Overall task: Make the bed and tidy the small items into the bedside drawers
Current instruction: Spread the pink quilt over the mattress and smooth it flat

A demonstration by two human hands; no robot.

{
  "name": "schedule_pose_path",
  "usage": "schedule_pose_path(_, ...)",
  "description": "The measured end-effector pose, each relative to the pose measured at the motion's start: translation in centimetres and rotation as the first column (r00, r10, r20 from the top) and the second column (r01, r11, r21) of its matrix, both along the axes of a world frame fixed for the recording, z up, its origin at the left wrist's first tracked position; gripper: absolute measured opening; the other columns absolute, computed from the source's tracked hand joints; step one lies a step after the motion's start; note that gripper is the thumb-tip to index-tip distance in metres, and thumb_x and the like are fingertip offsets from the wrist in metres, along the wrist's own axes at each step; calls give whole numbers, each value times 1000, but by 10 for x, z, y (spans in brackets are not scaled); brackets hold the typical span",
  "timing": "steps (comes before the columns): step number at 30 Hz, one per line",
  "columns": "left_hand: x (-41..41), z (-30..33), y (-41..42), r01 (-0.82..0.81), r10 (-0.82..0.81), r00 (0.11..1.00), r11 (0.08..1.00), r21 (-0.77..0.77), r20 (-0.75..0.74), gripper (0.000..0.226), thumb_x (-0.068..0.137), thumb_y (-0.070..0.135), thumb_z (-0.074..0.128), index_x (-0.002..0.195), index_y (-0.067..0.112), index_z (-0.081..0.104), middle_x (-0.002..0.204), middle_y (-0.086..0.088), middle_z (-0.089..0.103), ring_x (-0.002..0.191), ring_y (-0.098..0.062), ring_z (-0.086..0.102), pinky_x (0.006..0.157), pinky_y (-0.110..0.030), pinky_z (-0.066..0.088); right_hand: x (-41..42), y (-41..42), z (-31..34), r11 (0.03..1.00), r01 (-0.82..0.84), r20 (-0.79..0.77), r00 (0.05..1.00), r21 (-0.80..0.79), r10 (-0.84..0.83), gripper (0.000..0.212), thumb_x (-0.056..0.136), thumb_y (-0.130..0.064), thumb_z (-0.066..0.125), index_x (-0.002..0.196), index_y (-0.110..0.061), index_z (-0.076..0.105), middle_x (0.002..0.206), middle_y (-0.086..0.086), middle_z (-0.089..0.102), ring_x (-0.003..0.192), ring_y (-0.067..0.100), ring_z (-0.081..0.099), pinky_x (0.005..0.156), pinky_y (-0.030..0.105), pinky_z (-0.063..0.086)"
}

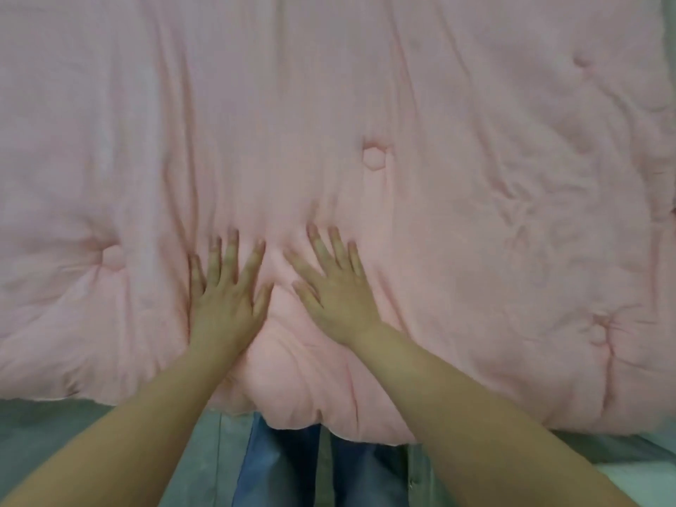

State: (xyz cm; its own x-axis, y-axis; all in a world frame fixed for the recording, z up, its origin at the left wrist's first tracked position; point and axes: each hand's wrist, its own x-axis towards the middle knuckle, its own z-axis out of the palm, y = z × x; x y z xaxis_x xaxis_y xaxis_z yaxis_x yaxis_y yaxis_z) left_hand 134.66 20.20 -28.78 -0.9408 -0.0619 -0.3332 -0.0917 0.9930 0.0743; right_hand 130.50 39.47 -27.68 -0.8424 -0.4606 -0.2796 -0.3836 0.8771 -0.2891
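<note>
A pink tufted quilt (365, 104) lies spread over the bed and fills nearly the whole head view. It is creased, with round stitched dimples here and there. My left hand (226, 290) presses flat on the quilt near its front edge, fingers straight and spread. My right hand (333, 283) lies flat just beside it, fingers spread and pointing away from me. A puffed fold of quilt rises between the two hands. No small items or drawers are in view.
The quilt's front edge hangs over a grey-green bed sheet (73, 422) along the bottom. My legs in blue jeans (285, 466) stand against the bed. A dark gap shows at the right edge (673, 199).
</note>
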Motion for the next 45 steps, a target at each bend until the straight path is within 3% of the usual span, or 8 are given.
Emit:
schedule_pose_path(8,89,6,-49,5,-20,987,996,92,157,66,94,52,18,155,29,6,163,-1,0,150,-21,5,119,-34,-4,116,-29,0,964,-264,247,936,21,251,57,100,-42,27,155,-37,10,164,-3,-3,149,34,-13,118,55,3)
schedule_pose_path(12,125,39,-43,-130,58,933,974,184,355,77,85,57,3,155,25,2,161,1,-8,150,-19,3,120,-31,3,106,-27,36,833,-553,405,769,31,495,65,94,-41,32,155,-25,21,163,4,13,149,39,10,117,58,19)
schedule_pose_path(15,143,84,-37,-263,143,902,930,256,407,67,97,39,35,155,27,4,163,1,-6,148,-20,16,117,-30,21,98,-22,84,733,-679,551,630,47,548,71,96,-24,45,156,-23,7,164,-4,-4,151,24,2,118,52,11)
schedule_pose_path(20,167,150,-35,-444,398,894,854,273,207,72,93,31,49,155,25,14,163,-4,1,138,-31,36,107,-37,37,119,-26,145,805,-582,442,694,-120,568,66,94,-11,45,155,-11,17,164,8,4,151,26,8,123,36,8)
schedule_pose_path(24,178,195,-42,-619,614,778,711,335,134,67,91,30,51,152,25,23,163,-5,5,137,-29,37,105,-38,38,125,-46,177,880,-454,455,760,-140,464,43,96,-9,47,138,2,44,155,18,28,149,22,16,114,13,6)
schedule_pose_path(29,209,233,-73,-688,694,707,631,359,136,72,90,31,53,153,33,19,163,-1,5,141,-25,33,109,-39,36,113,-76,208,971,-227,481,845,-73,234,30,87,-5,51,116,-7,56,132,7,49,121,22,49,89,16,32)
schedule_pose_path(39,274,265,-179,-731,714,667,570,376,214,69,93,33,51,153,30,19,163,-1,8,148,-20,17,117,-43,24,156,-173,241,992,-123,425,899,13,106,36,91,-11,50,126,-11,57,136,10,51,123,25,50,100,25,37)
schedule_pose_path(45,301,254,-257,-685,643,719,591,426,263,59,91,31,53,147,26,35,147,-7,44,134,-25,43,110,-41,35,212,-246,233,991,-110,461,885,75,64,53,87,-20,54,139,-12,48,141,13,48,128,31,47,106,33,39)
